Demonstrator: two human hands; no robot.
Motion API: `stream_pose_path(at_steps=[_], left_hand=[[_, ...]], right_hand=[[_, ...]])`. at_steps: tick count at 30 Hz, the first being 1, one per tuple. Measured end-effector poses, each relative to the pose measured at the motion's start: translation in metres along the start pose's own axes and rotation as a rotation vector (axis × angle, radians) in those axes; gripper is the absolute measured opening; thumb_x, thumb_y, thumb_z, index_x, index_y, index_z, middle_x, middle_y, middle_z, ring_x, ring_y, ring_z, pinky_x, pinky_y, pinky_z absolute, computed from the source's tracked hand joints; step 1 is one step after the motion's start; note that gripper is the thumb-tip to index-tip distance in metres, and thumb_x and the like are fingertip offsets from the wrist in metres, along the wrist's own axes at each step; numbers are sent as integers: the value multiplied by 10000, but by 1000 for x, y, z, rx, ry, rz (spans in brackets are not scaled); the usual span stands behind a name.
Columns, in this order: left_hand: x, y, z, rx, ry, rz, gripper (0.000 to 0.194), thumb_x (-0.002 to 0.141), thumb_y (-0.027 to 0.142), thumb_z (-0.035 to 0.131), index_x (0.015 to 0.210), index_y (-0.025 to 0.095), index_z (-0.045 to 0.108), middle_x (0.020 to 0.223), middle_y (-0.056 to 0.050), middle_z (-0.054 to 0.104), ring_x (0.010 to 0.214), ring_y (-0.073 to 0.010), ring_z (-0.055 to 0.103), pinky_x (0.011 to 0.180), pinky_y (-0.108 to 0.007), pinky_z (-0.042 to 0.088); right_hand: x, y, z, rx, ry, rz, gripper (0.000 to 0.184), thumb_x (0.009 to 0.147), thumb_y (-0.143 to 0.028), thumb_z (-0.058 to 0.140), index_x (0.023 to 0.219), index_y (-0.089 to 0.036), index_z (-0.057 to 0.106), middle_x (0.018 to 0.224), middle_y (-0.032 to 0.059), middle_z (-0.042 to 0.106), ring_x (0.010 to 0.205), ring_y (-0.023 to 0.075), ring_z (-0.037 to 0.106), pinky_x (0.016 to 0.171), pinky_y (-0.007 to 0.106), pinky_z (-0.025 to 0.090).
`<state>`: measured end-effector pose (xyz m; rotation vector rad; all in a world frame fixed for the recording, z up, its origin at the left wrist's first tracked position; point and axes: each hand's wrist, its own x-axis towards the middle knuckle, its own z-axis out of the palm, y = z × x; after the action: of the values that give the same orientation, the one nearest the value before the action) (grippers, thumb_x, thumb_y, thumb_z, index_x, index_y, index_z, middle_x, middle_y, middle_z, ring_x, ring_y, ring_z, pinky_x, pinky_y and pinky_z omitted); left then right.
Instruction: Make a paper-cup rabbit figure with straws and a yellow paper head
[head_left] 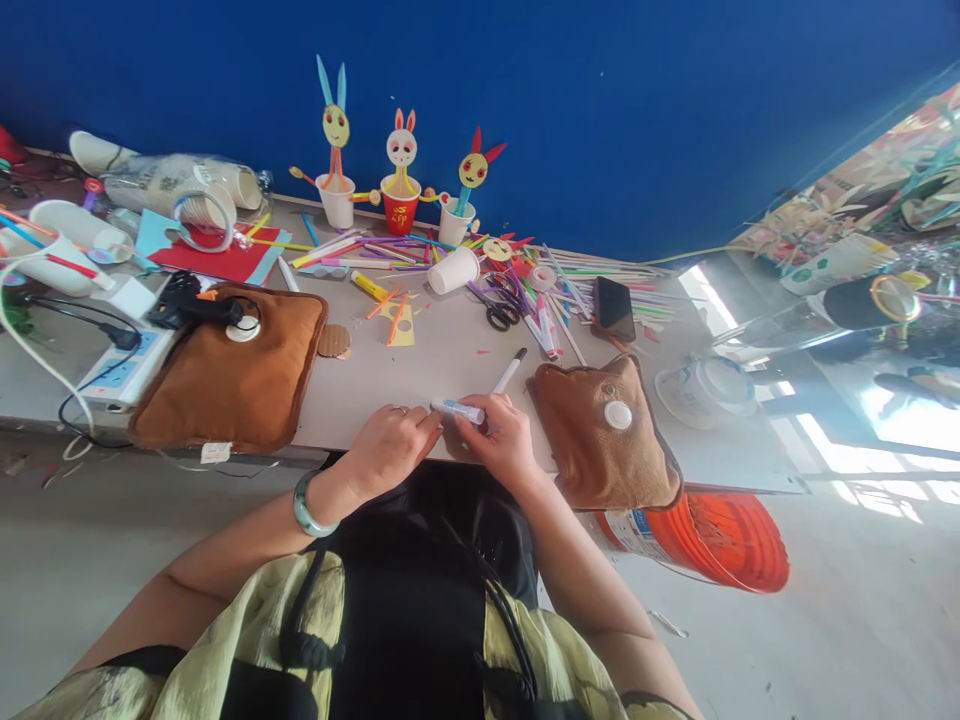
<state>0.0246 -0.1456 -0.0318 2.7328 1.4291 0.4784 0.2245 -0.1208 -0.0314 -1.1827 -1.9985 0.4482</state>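
My right hand grips a small white tube with blue print between thumb and fingers, close to the table's front edge. Its narrow end points left toward my left hand, whose fingers are bent and pressed together by that end. Whatever the left fingertips pinch, if anything, is hidden. Just beyond my right hand a white pen with a black end lies slanted on the table. A brown hot-water bag rests to the right of that hand.
Another brown bag lies left beside a power strip. Three paper-cup figures stand along the blue wall. Scissors, a tipped white cup, a phone and coloured sticks lie ahead. An orange bucket sits below right.
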Motion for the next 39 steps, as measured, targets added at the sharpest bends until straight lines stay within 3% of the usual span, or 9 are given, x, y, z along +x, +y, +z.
stream_pose_path(at_steps=[7,13,18,23,28,34,39], left_hand=[[0,0,0,-4,-6,-17,234,1019,256,438,1079,176,648,802,-43,664,723,-195,666,655,-316,437],[1,0,-1,-11,-10,-11,220,1015,247,449,1066,172,649,798,-36,667,738,-199,674,662,-326,442],[1,0,-1,15,-12,-9,220,1014,252,449,1069,177,648,800,-31,666,731,-204,671,644,-336,433],[1,0,-1,26,-2,1,214,1012,251,455,1063,175,649,781,-18,661,718,-208,671,631,-338,423],[1,0,-1,31,-4,-1,216,1012,250,454,1081,176,645,794,-17,665,727,-208,674,633,-341,421],[0,1,-1,17,-13,-8,205,1007,245,469,1090,181,646,802,-21,675,735,-203,677,652,-339,432],[0,1,0,21,-18,-17,217,1013,258,459,1084,178,648,808,-27,675,733,-204,675,646,-336,427]], right_hand=[[-1,0,1,-53,84,20,124,889,-322,650,944,-220,697,790,25,704,653,160,570,668,305,494],[-2,1,1,-62,25,-26,116,893,-312,645,948,-226,701,762,23,700,673,169,582,664,304,492],[-3,1,1,-65,123,23,127,890,-330,644,941,-228,701,795,22,707,651,159,573,670,305,494],[-6,0,0,-48,37,26,109,871,-316,664,923,-229,704,749,16,689,649,160,567,649,293,483],[-6,-2,0,-70,118,45,121,884,-320,650,935,-225,702,720,10,661,636,156,552,654,297,479],[-8,-1,-2,-36,63,38,98,858,-302,676,913,-226,704,744,13,677,645,154,566,614,280,465],[-9,-2,-2,-71,124,76,137,879,-343,654,925,-226,707,692,4,644,611,150,543,631,291,467]])
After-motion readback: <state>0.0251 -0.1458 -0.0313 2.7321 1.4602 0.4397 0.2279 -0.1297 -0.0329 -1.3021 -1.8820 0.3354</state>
